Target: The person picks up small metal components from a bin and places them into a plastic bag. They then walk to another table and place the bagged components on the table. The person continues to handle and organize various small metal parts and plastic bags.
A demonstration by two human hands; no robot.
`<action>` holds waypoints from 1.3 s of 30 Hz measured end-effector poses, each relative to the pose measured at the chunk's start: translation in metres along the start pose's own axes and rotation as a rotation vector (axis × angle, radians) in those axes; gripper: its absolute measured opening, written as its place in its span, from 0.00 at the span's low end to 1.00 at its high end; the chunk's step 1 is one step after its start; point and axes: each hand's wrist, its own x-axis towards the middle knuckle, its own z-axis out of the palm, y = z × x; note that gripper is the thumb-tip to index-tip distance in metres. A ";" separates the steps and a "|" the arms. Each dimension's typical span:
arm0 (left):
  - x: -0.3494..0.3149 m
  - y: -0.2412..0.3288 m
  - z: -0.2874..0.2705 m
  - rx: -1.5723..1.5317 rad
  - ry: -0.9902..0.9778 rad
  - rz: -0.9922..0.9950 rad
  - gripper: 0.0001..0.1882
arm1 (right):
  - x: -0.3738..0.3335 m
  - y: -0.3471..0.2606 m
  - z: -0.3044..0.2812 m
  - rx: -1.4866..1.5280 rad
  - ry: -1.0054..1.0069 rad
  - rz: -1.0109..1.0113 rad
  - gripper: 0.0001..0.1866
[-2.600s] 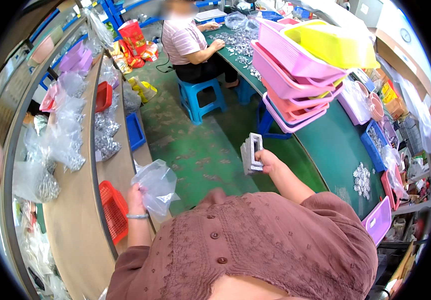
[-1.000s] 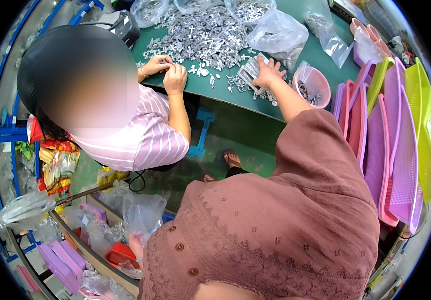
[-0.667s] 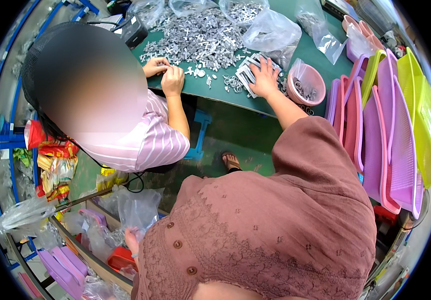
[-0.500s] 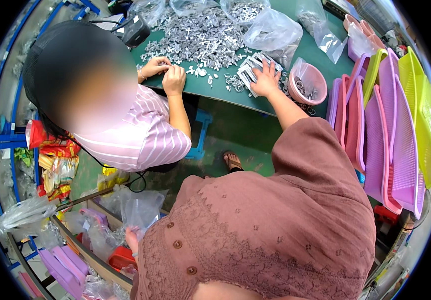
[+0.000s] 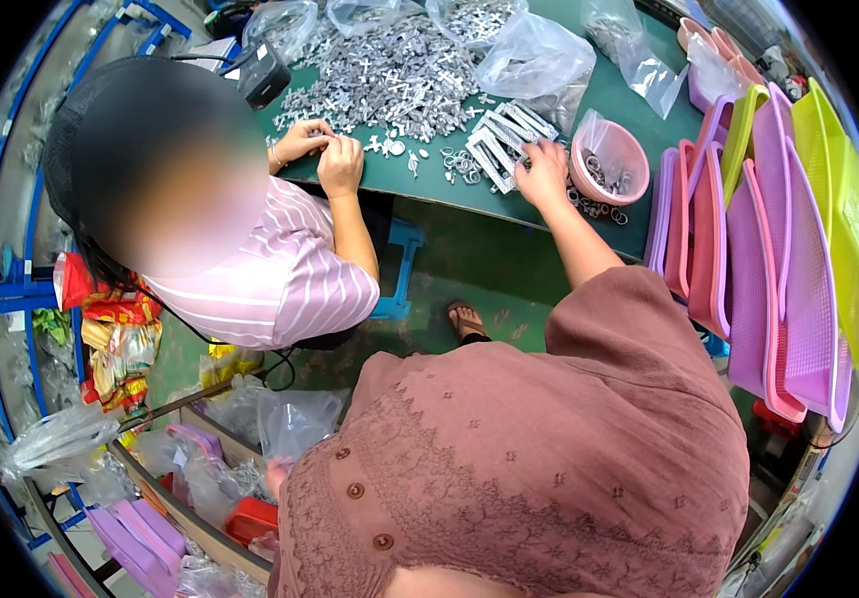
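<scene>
My right hand [image 5: 545, 167] reaches out over the green table [image 5: 509, 204], fingers apart. Its fingertips rest on the right edge of a fan of grey metal strips [image 5: 501, 140] that lies flat on the table. Just right of the hand stands a pink bowl [image 5: 611, 159] lined with a clear bag and holding metal rings. My left hand [image 5: 276, 476] is low at my side, mostly hidden by my brown blouse. It grips a crumpled clear plastic bag [image 5: 296, 423].
A seated person in a striped shirt [image 5: 280, 284] handles small parts with both hands [image 5: 322, 151] beside a heap of small metal pieces [image 5: 389, 70]. Pink, purple and yellow trays [image 5: 778, 249] stand stacked at right. Clear bags [image 5: 539, 60] lie on the table, with shelves of bags at lower left.
I carried the grey strips from the aisle to the table and laid them down. They are now fanned out under my right fingertips. The left hand still holds the bag.
</scene>
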 end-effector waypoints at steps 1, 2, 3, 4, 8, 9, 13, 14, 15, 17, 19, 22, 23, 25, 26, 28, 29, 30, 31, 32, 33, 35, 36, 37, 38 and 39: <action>0.008 -0.004 -0.005 0.046 0.040 -0.003 0.10 | -0.009 -0.009 -0.007 -0.066 0.092 -0.015 0.15; 0.011 -0.005 -0.007 0.094 0.078 -0.007 0.10 | -0.017 -0.010 -0.010 -0.061 0.064 0.000 0.15; 0.014 -0.007 -0.010 0.142 0.118 -0.010 0.10 | -0.023 -0.011 -0.011 -0.054 0.034 0.014 0.16; 0.013 -0.007 -0.005 0.139 0.099 0.021 0.10 | -0.027 -0.011 -0.013 -0.053 0.009 0.029 0.16; -0.014 0.011 0.033 0.132 0.034 0.039 0.11 | -0.042 -0.014 -0.012 -0.038 0.005 0.107 0.15; -0.019 0.013 0.039 0.128 0.023 0.017 0.11 | -0.042 -0.014 -0.010 -0.049 -0.004 0.127 0.16; -0.009 0.005 0.032 0.195 0.023 0.020 0.10 | -0.033 -0.016 -0.006 0.145 -0.179 0.360 0.23; -0.004 0.002 0.029 0.177 0.019 0.025 0.10 | -0.031 -0.015 -0.003 0.143 -0.177 0.359 0.24; 0.001 -0.001 0.024 0.158 0.016 0.030 0.10 | -0.029 -0.015 0.000 0.141 -0.176 0.357 0.25; 0.005 -0.004 0.023 0.110 0.011 0.023 0.10 | -0.027 0.000 0.023 0.176 -0.150 0.344 0.23; 0.003 -0.002 0.026 0.108 0.008 0.019 0.11 | -0.025 0.023 0.053 0.318 -0.170 0.457 0.20; -0.014 -0.001 0.033 0.110 0.033 0.005 0.11 | -0.022 -0.009 0.034 0.597 -0.202 0.666 0.17; -0.014 -0.003 0.033 0.081 0.039 -0.007 0.12 | -0.023 -0.021 0.023 0.696 -0.207 0.748 0.16; -0.012 -0.006 0.031 0.090 0.037 -0.002 0.12 | -0.020 -0.018 0.025 0.790 -0.201 0.814 0.16; -0.010 -0.007 0.029 0.128 0.029 0.016 0.12 | -0.019 -0.017 0.026 0.837 -0.197 0.848 0.16; -0.008 -0.007 0.028 0.156 0.030 0.017 0.13 | -0.018 -0.019 0.025 0.819 -0.117 0.813 0.14; -0.008 -0.008 0.030 0.146 0.039 0.000 0.13 | -0.017 -0.019 0.025 0.809 -0.077 0.795 0.13; -0.008 -0.008 0.031 0.136 0.048 -0.017 0.13 | -0.016 -0.009 0.036 0.756 -0.030 0.726 0.13; -0.009 -0.005 0.034 0.150 0.049 0.001 0.12 | -0.014 0.008 0.053 0.701 0.021 0.660 0.13; -0.012 -0.005 0.035 0.158 0.054 0.018 0.12 | -0.013 0.011 0.058 0.647 0.064 0.590 0.13; -0.015 -0.005 0.035 0.167 0.060 0.035 0.12 | -0.014 0.016 0.060 0.545 0.072 0.522 0.13; -0.012 -0.008 0.028 0.137 0.045 0.020 0.12 | -0.017 0.002 0.044 0.347 0.080 0.378 0.13; -0.010 -0.010 0.024 0.122 0.037 0.013 0.12 | -0.018 -0.004 0.038 0.318 0.077 0.380 0.13; -0.015 -0.007 0.030 0.159 0.028 0.035 0.13 | -0.020 -0.007 0.031 0.284 0.079 0.386 0.13; -0.026 -0.001 0.042 0.196 0.021 0.058 0.13 | -0.022 -0.009 0.028 0.251 0.080 0.391 0.13; -0.033 0.003 0.050 0.233 0.013 0.080 0.13 | -0.023 -0.006 0.030 0.213 0.105 0.346 0.14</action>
